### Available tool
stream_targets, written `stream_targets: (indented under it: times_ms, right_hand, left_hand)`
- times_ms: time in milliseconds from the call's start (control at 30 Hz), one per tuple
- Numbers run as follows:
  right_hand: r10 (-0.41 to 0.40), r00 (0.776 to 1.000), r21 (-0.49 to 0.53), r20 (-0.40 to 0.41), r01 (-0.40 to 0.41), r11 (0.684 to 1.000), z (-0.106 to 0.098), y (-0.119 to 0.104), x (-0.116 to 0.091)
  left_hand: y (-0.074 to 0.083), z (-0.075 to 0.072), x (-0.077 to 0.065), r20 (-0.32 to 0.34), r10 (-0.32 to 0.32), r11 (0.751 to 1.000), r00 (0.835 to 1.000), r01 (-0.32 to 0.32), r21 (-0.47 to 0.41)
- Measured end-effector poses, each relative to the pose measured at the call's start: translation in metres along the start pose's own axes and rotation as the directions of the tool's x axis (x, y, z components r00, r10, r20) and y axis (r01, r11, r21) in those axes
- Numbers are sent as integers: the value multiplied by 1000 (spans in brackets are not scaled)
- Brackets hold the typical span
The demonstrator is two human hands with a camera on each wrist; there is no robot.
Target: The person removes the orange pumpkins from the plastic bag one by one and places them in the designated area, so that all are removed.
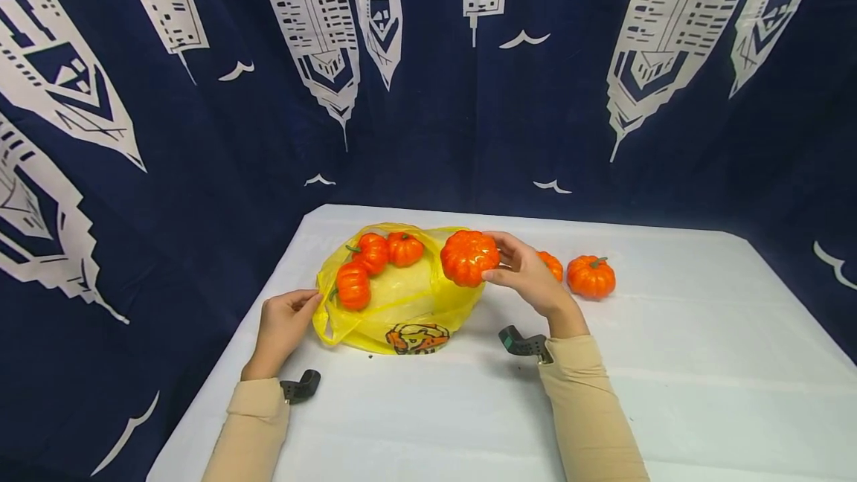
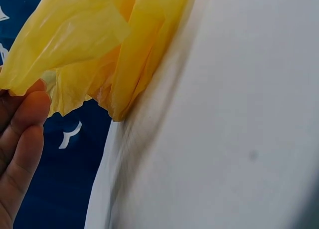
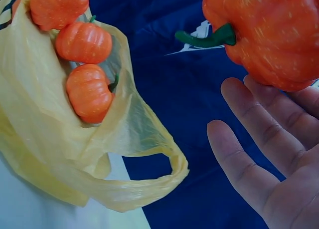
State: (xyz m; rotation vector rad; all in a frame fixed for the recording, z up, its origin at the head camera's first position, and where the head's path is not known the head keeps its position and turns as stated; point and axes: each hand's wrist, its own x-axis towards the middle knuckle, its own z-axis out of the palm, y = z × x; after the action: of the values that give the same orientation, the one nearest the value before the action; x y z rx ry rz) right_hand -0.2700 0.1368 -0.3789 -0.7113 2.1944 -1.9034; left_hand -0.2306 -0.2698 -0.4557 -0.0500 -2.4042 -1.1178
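Note:
A yellow plastic bag [image 1: 402,296] lies spread open on the white table, with three small orange pumpkins inside, one being the lowest pumpkin [image 1: 352,286]. At its left edge my left hand [image 1: 280,327] pinches the plastic; the left wrist view shows the fingertips [image 2: 35,102] on the yellow film. My right hand [image 1: 535,281] holds another orange pumpkin [image 1: 470,258] between thumb and fingers above the bag's right side. In the right wrist view, that held pumpkin [image 3: 264,39] has a green stem and the lower fingers [image 3: 239,159] stretch out away from it.
Right of the bag, a pumpkin [image 1: 592,277] sits on the white table [image 1: 703,363]. Beside it another pumpkin [image 1: 552,265] is partly hidden by my right hand. A dark blue cloth [image 1: 469,132] with white building prints hangs behind the table.

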Motion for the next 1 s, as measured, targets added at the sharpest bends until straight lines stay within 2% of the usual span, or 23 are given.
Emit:
stream_targets:
  times_ms: [300,533,700,1000]
  right_hand:
    - [-34,999,39,-33,35,999,-6,-7,-4]
    - [-30,995,16,-94,32,999,-12,-8,-9]
    - [-62,993,29,-103,65,997,-15,-9,-11]
    - [-62,988,35,-143,68,997,-22,-10,-18]
  left_hand:
    - [-1,-2,2,4,-9,1000,1000,9,5]
    - [-1,-2,2,5,-1,1000,1000,1,6]
    - [-2,-2,2,-1,6,1000,1000,-6,10]
    - [-1,-2,1,1,4,1000,1000,-4,9]
